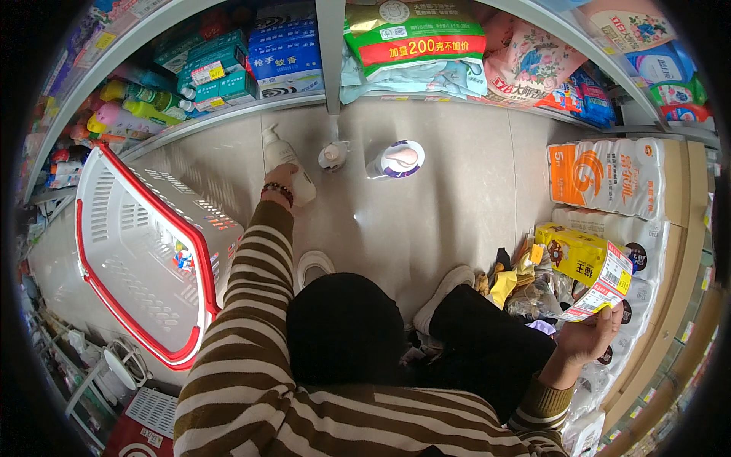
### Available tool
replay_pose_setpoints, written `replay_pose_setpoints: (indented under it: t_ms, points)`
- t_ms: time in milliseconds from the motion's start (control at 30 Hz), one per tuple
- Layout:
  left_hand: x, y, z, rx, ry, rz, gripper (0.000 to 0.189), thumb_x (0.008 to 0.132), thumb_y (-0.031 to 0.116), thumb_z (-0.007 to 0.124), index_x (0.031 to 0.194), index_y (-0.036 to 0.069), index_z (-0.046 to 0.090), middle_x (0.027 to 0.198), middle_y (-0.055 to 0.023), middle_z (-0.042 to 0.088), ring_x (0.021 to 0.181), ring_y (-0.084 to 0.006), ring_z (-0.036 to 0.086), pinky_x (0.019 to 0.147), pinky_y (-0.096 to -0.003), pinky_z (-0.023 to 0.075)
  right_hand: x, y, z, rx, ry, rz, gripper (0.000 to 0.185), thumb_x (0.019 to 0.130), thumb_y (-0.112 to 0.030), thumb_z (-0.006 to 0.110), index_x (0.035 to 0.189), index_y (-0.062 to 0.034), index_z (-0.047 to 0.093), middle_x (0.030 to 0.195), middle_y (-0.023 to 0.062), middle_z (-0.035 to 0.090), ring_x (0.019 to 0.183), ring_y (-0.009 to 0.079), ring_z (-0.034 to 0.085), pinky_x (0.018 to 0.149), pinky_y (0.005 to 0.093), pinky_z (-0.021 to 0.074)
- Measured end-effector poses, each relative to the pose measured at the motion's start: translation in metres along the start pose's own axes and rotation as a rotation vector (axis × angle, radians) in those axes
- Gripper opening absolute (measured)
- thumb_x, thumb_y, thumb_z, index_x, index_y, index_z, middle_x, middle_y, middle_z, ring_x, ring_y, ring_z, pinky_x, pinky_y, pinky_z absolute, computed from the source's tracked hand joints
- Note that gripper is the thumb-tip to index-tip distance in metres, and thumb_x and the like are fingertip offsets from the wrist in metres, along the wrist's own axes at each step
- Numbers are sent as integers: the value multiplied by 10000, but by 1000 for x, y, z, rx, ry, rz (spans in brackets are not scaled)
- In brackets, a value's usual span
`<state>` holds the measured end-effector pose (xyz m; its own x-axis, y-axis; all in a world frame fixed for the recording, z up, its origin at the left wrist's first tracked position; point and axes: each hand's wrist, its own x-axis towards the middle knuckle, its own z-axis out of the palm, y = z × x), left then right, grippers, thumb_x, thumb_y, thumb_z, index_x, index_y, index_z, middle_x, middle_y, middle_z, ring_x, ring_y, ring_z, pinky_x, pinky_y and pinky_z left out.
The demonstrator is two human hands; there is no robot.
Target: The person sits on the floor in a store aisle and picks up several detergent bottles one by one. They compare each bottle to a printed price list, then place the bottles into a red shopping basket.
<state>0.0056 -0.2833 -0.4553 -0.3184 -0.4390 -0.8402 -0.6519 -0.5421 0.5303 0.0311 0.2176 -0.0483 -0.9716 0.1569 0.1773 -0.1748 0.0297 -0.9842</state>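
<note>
My left hand (280,181) is wrapped around a cream-coloured pump bottle (281,149), which leans over the tiled floor; I cannot tell whether its base touches. Just right of it stands a smaller pump bottle (332,155) with a pinkish top. Farther right is a white bottle with a purple rim and a pale pink top (401,155). Between the thumb and fingers of my right hand (591,337) are printed price labels (605,288) with barcodes. Beyond them lies a yellow package (571,254), on top of a pile of mixed plastic wrappings (522,285).
A white shopping basket (148,291) with a red rim stands at left, a few small items inside. Shelves ahead hold mosquito coil boxes (285,63) and detergent bags (414,48). Toilet paper packs (605,177) line the right side. My shoes (445,294) rest on the floor.
</note>
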Motion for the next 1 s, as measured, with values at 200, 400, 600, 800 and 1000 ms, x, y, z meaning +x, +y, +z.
replay_pose_setpoints:
  t_ms: [200, 400, 600, 800, 1000]
  points:
    - [7, -19, -9, -186, 15, 494, 605, 688, -29, 688, 1238, 35, 443, 1120, -111, 585, 1019, -260, 592, 824, -379, 516, 2, 7, -13, -67, -101, -68, 317, 906, -199, 488, 1102, 49, 514, 1013, 156, 624, 870, 233, 632, 777, 355, 524]
    - [-39, 50, 23, 70, -156, 800, 623, 701, -42, 705, 1252, 71, 436, 1141, -83, 589, 1058, -223, 581, 877, -337, 498, 3, 8, -4, -24, -35, -32, 322, 909, -214, 484, 1100, 44, 514, 1004, 145, 614, 856, 216, 613, 766, 330, 509]
    - [-9, 55, 45, 363, -167, 870, 630, 720, 32, 747, 1272, 89, 448, 1187, -92, 599, 1100, -206, 575, 914, -331, 482, 5, 3, -1, 5, -13, 3, 228, 855, -155, 514, 943, 51, 558, 972, 155, 628, 892, 209, 601, 847, 341, 462]
    - [-3, 55, 44, 412, -97, 879, 652, 727, 88, 761, 1292, 73, 437, 1190, -122, 598, 1098, -246, 583, 927, -350, 468, 4, 3, 4, 42, -19, -10, 230, 857, -154, 520, 952, 52, 557, 974, 156, 628, 881, 205, 603, 837, 339, 465]
    - [-10, 52, 41, 397, 64, 951, 597, 789, 71, 685, 1307, 65, 388, 1162, -99, 597, 1078, -222, 577, 916, -352, 466, 13, -1, 33, 81, -51, -39, 190, 860, -138, 545, 932, 37, 570, 940, 108, 629, 835, 160, 587, 793, 298, 460]
